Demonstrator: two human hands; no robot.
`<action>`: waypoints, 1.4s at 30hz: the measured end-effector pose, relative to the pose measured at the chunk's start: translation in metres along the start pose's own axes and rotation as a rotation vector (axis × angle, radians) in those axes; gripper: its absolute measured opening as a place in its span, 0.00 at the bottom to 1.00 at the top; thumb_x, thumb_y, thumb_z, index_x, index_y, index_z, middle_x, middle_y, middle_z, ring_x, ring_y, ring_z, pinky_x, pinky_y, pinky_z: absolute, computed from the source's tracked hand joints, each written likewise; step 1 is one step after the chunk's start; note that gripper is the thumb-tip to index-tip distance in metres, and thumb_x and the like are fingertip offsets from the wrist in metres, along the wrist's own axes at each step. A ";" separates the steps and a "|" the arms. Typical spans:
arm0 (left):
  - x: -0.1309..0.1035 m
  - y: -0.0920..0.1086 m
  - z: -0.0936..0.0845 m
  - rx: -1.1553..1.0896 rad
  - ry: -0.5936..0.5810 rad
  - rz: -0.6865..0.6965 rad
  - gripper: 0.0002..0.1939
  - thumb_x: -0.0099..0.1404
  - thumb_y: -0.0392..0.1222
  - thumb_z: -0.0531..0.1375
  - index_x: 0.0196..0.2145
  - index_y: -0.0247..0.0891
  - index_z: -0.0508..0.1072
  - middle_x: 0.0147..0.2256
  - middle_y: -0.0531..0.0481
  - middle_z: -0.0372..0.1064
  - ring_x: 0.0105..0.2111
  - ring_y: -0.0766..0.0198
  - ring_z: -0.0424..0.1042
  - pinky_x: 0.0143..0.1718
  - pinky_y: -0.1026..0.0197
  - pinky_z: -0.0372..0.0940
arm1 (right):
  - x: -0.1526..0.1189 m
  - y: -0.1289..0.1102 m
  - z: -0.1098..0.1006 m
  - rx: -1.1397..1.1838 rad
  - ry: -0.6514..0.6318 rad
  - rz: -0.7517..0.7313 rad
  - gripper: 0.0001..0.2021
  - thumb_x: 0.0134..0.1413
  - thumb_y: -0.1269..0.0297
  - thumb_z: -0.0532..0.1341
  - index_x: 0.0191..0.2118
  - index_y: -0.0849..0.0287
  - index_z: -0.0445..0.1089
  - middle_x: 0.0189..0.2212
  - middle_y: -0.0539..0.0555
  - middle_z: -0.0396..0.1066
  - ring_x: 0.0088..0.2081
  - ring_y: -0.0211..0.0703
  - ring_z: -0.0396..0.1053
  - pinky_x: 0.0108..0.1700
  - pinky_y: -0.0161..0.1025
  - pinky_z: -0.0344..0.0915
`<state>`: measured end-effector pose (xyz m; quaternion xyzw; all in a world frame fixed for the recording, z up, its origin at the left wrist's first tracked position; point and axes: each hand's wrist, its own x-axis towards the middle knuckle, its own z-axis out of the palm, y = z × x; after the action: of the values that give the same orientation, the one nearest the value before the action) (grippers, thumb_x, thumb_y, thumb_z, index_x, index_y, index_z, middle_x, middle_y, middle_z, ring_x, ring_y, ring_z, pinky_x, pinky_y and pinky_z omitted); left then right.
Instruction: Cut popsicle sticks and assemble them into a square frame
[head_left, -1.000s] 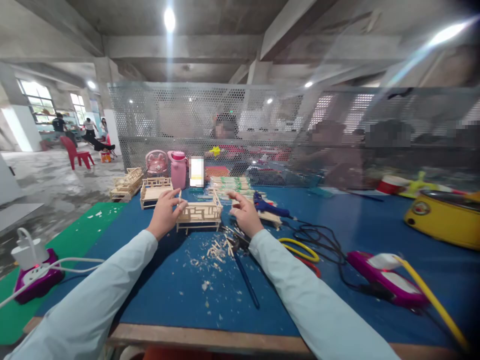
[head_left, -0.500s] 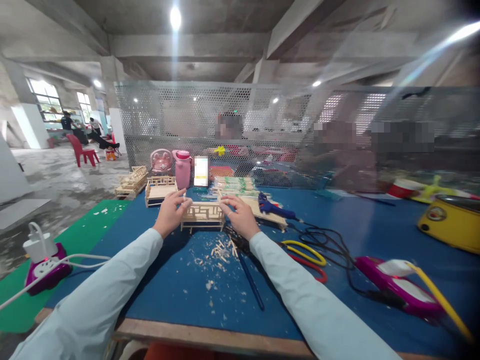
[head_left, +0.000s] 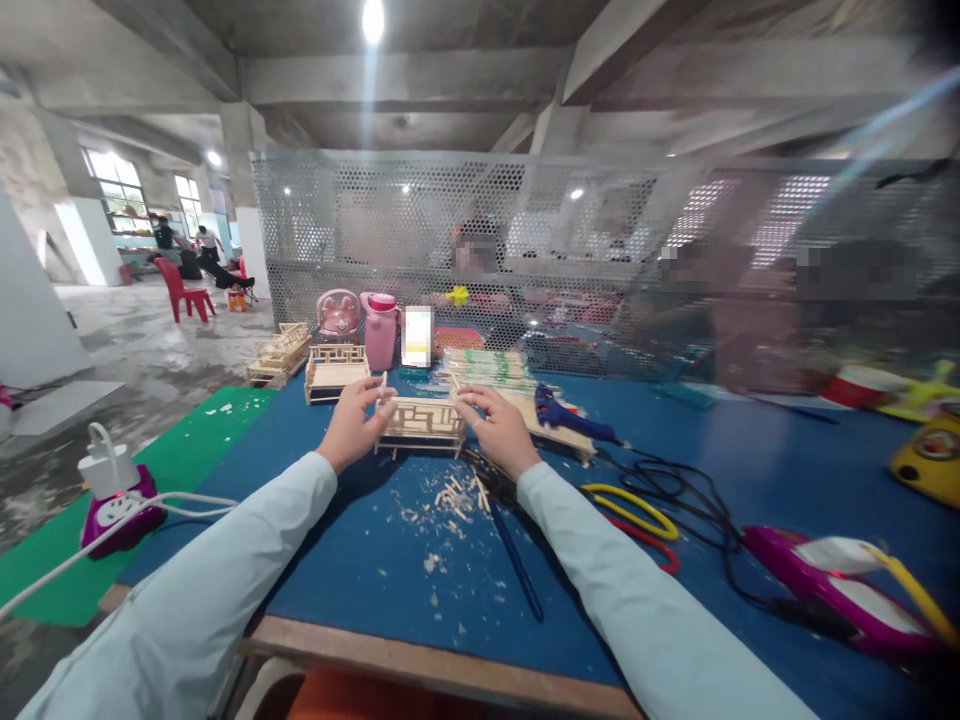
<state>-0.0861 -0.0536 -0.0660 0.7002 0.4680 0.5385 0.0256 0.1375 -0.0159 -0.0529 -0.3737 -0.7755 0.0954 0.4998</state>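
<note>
A small model bench of pale wooden sticks [head_left: 421, 422], with a lattice back, stands between my hands at the middle of the blue tabletop. My left hand [head_left: 355, 424] is closed at its left end, fingertips pinching the upper corner post. At the opposite end, my right hand [head_left: 501, 430] has thumb and fingers closed round the right corner post. Short stick offcuts [head_left: 459, 495] are scattered just in front of the model. Beside them lies a thin dark blue pen-like tool [head_left: 516, 560]. My right hand partly covers a dark tool with yellow and red handles [head_left: 634, 510].
Behind are similar stick models [head_left: 337, 372], a pink jug [head_left: 381, 335], a lit phone [head_left: 417, 338] and bundled sticks [head_left: 484, 366]. A blue glue gun [head_left: 570, 415] rests on a wooden piece, its cable running right. Purple power strips [head_left: 840, 590] flank both sides. A perforated screen [head_left: 420, 215] closes the back.
The camera has turned slightly left, so the scene sits farther right. Both hands remain at the two ends of the model bench, with little visible change in grip.
</note>
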 end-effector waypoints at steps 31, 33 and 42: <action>-0.037 0.065 0.024 -0.644 -0.028 -0.367 0.18 0.63 0.52 0.51 0.36 0.33 0.69 0.28 0.48 0.69 0.30 0.64 0.68 0.36 0.61 0.63 | -0.056 -0.070 -0.016 -0.255 -0.365 0.212 0.13 0.47 0.59 0.58 0.40 0.58 0.67 0.32 0.56 0.73 0.32 0.46 0.70 0.34 0.40 0.63; -0.038 0.063 0.026 -0.635 -0.088 -0.367 0.17 0.63 0.51 0.51 0.38 0.34 0.68 0.24 0.52 0.65 0.26 0.66 0.65 0.33 0.63 0.61 | -0.070 -0.073 -0.030 -0.617 -0.463 0.331 0.14 0.47 0.51 0.57 0.31 0.58 0.67 0.26 0.59 0.73 0.28 0.50 0.70 0.29 0.41 0.61; -0.044 0.064 0.029 -0.589 -0.282 -0.362 0.17 0.64 0.52 0.48 0.33 0.36 0.68 0.19 0.57 0.52 0.20 0.69 0.53 0.24 0.67 0.54 | -0.102 -0.067 -0.055 -0.669 -0.516 0.390 0.21 0.50 0.69 0.52 0.52 0.61 0.57 0.31 0.61 0.73 0.33 0.51 0.71 0.32 0.41 0.61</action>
<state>-0.0223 -0.1059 -0.0758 0.6361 0.4010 0.5351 0.3850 0.1741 -0.1445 -0.0631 -0.6173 -0.7779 0.0221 0.1155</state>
